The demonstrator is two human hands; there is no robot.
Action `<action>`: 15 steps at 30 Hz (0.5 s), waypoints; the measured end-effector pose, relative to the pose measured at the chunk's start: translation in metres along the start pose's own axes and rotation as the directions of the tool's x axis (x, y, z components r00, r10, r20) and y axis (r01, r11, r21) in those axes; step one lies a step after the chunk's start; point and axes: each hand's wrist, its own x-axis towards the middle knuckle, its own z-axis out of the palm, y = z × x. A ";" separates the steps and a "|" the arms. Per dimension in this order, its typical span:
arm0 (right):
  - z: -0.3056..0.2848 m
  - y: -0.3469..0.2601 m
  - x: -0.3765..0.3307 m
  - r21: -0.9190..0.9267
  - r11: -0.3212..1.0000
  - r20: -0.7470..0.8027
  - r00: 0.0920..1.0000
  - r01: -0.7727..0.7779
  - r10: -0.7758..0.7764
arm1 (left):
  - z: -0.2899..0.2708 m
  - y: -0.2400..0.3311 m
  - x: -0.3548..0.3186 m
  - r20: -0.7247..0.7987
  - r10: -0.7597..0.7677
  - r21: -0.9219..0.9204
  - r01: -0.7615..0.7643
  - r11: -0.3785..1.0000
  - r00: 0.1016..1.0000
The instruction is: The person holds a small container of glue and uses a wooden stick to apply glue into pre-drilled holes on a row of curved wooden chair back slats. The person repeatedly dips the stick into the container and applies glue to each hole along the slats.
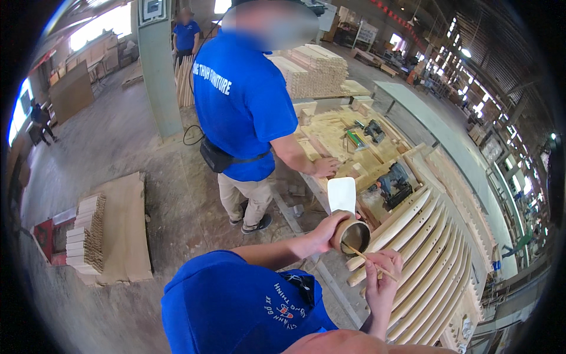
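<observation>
My left hand is wrapped round a small brown cup, its open mouth tilted toward me. A thin wooden stick is pinched in my right hand. Its far end reaches inside the cup, where the tip and the contents are hard to make out. Just beyond the cup stands a white, flat, rounded piece; I cannot tell whether my left hand holds it too. Below and beside my right hand lies a row of curved, pale wooden slats with small holes.
A co-worker in a blue shirt stands across from me, one hand on the wooden workbench. Power tools lie on the bench. Stacked wood strips rest on cardboard at the left. A grey column rises behind.
</observation>
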 end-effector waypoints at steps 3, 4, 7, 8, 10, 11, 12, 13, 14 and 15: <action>0.004 -0.006 0.012 -0.103 0.993 -0.082 0.994 0.059 -0.067 | -0.002 -0.006 0.001 0.059 0.018 -0.017 -0.017 1.000 0.998; 0.003 -0.004 0.015 -0.155 0.985 -0.107 0.990 0.073 -0.091 | -0.001 -0.005 -0.001 0.066 0.039 0.003 -0.039 0.999 0.997; -0.004 -0.010 0.007 -0.150 0.988 -0.050 0.997 0.044 -0.052 | 0.002 -0.005 -0.008 0.070 0.101 0.066 -0.105 0.992 0.992; -0.004 -0.012 0.004 -0.117 0.993 -0.013 1.000 0.026 -0.028 | 0.002 -0.004 -0.010 0.065 0.092 0.054 -0.095 0.994 0.994; 0.001 -0.013 0.007 -0.045 0.997 -0.040 0.998 0.056 -0.058 | 0.002 -0.003 -0.012 0.055 0.071 0.033 -0.072 0.997 0.996; 0.001 -0.012 0.010 -0.071 0.996 -0.067 0.996 0.060 -0.065 | 0.003 -0.007 -0.008 0.029 0.044 0.033 -0.045 0.998 0.999; -0.001 -0.011 0.011 -0.098 0.993 -0.094 0.993 0.063 -0.072 | 0.004 -0.011 -0.008 0.039 0.053 0.024 -0.054 0.998 0.998; -0.005 -0.009 0.011 -0.192 0.980 -0.141 0.987 0.045 -0.073 | 0.006 -0.014 -0.007 0.056 0.057 0.016 -0.058 0.998 0.997; -0.008 -0.011 0.009 -0.207 0.978 -0.111 0.992 0.035 -0.059 | 0.010 -0.015 -0.007 0.075 0.058 0.008 -0.058 0.998 0.996; -0.012 -0.013 0.006 -0.226 0.974 -0.083 0.996 0.023 -0.043 | 0.007 -0.015 -0.003 0.099 0.096 0.032 -0.099 0.995 0.991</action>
